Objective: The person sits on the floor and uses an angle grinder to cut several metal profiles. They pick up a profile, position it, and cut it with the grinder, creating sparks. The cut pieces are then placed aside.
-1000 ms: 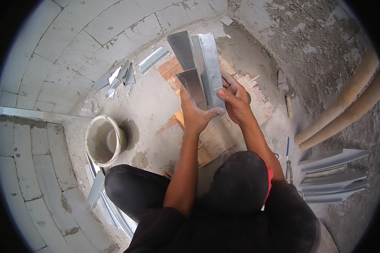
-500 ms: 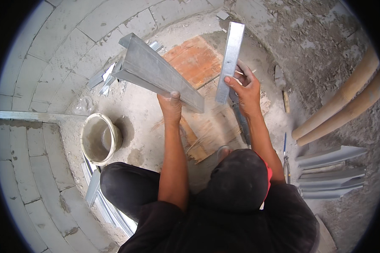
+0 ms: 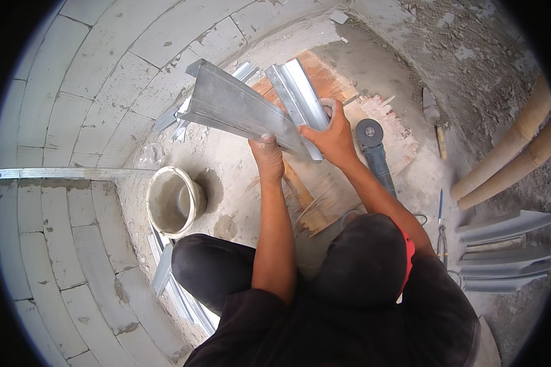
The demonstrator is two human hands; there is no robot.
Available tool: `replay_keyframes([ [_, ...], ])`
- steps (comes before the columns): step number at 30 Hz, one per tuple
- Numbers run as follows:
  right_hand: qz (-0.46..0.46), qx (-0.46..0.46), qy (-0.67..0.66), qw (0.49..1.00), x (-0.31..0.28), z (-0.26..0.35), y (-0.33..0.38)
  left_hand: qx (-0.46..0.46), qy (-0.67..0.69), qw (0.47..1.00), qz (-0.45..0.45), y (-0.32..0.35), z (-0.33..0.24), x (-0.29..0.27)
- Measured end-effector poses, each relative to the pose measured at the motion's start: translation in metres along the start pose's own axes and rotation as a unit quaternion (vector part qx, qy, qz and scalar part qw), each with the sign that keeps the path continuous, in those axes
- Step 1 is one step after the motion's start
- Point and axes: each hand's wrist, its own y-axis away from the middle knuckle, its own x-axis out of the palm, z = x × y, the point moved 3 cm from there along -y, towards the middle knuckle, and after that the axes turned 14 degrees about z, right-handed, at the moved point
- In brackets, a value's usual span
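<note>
My left hand (image 3: 267, 158) is closed on the lower edge of a wide grey metal channel (image 3: 236, 104), which slants from upper left to lower right. In my right hand (image 3: 337, 136) is a shorter, shiny metal profile (image 3: 300, 92), its ribbed face showing. The short profile's lower end lies against or just over the right end of the wide channel; whether they touch I cannot tell. An angle grinder (image 3: 376, 150) with a dark disc lies to the right of my right hand. Below both pieces is a worn wooden board (image 3: 306, 202).
A pale bucket (image 3: 176, 203) stands at the left. Metal offcuts (image 3: 179, 119) lie by the block wall (image 3: 104, 73), and more profiles (image 3: 505, 263) at the right. A trowel (image 3: 434, 116), pliers (image 3: 442, 241) and two bamboo poles (image 3: 508, 153) are along the right side.
My right hand has brought the short profile left and down to the wide channel, turning it so its ribbed face shows. The view has shifted, and the angle grinder's disc is uncovered.
</note>
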Motion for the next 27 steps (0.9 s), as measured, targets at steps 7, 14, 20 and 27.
replay_keyframes([
  [7,-0.034,-0.082,-0.028,0.996,-0.001,-0.001,0.007,0.008,0.003,1.000,-0.009,-0.004,0.003,-0.002],
  [14,-0.020,-0.221,0.058,0.973,0.014,0.036,0.023,0.009,0.019,0.999,-0.029,-0.006,-0.013,0.000],
  [20,0.015,-0.212,-0.051,0.976,0.043,0.051,0.011,-0.027,-0.037,0.995,-0.085,-0.011,-0.044,-0.008],
  [27,-0.027,-0.225,0.051,0.973,0.063,0.061,-0.006,0.000,-0.017,0.999,0.041,-0.007,-0.047,0.002],
])
